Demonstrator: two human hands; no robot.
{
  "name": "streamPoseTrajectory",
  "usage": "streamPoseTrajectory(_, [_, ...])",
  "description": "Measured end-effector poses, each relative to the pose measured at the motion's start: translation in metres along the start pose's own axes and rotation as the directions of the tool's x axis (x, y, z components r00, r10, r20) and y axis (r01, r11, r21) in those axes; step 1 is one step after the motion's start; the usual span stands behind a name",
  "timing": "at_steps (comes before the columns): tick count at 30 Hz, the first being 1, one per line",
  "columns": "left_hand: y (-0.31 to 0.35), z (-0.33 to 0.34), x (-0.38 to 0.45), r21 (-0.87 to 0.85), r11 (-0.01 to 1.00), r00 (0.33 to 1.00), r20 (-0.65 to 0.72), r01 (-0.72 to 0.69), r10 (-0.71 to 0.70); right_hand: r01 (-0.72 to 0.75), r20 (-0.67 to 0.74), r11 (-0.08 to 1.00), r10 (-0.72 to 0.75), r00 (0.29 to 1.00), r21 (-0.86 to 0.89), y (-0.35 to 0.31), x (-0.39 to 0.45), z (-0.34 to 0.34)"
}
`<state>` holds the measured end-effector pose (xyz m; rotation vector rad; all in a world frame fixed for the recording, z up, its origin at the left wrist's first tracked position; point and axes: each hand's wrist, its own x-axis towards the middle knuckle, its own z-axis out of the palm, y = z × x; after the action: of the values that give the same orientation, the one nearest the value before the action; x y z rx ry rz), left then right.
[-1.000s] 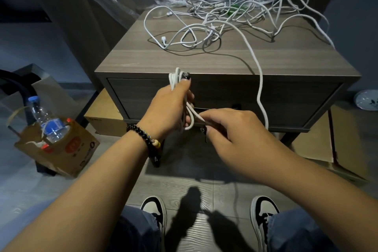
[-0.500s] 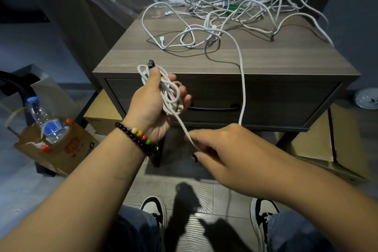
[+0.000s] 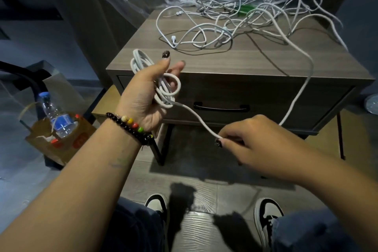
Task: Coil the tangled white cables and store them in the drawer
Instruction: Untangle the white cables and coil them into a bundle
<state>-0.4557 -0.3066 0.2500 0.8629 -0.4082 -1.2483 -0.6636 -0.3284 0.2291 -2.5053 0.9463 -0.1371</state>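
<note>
— Lifted and turned palm-up since a second ago, the left hand (image 3: 146, 90) now shows its small bundle of coiled white cable (image 3: 163, 86) at the centre left of the frame; the right hand (image 3: 251, 139) has dropped lower, to the centre right. What grips what?

— Thumb and fingers of the left hand curl round the loops, the index finger pointing up toward the wooden top. The right hand's fingertips (image 3: 219, 141) are pressed together on the loose run of that same cable, just below the coil, drawing it taut between the two hands.

— And the rest of the line?

— From the right hand it climbs past the right side of the front panel, over the edge of the grey wood-grain bedside cabinet (image 3: 235, 65), and into the tangled heap of white cables (image 3: 251, 16) in the upper right of the frame.

— So how far along is the job?

— Early, by the look of it. A few turns of one cable are wound; most of that cable and the whole heap are uncoiled. The dark drawer with the black bar handle (image 3: 221, 107), at the centre of the frame, is closed, and nothing is stored yet.

— Anything else in shot?

— A brown paper bag holding a clear water bottle (image 3: 54, 117) stands on the floor at the left.
</note>
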Motion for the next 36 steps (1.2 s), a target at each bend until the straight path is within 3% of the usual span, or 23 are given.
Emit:
streamPoseTrajectory(12, [-0.004,0.009,-0.018,0.147,0.973,0.945,0.247,0.18,-0.212,-0.136,-0.271,0.975,0.18,0.946,0.175,0.017,0.008,-0.018])
streamPoseTrajectory(17, [-0.005,0.009,-0.015,0.095,0.993,0.981,0.177,0.068,-0.084,-0.053,-0.357,0.988,0.103,0.929,0.147,0.021,0.006,-0.023])
streamPoseTrajectory(21, [-0.005,0.006,-0.01,0.021,0.998,0.995,0.091,-0.054,0.052,0.092,-0.177,0.993,-0.079,0.981,0.069,0.015,0.003,-0.022])
streamPoseTrajectory(24, [-0.006,0.007,-0.011,0.146,0.983,0.992,0.072,-0.11,0.1,0.136,-0.13,0.985,-0.122,0.984,0.105,0.013,0.002,-0.02])
streamPoseTrajectory(32, [-0.012,0.012,-0.016,0.339,0.939,0.995,0.069,0.05,-0.078,0.094,-0.405,0.994,-0.065,0.912,0.051,0.02,0.004,-0.023])
streamPoseTrajectory(36, [-0.014,0.011,-0.014,0.413,0.909,0.994,0.066,0.055,-0.09,0.099,-0.538,0.995,-0.07,0.84,0.024,0.023,0.006,-0.02])
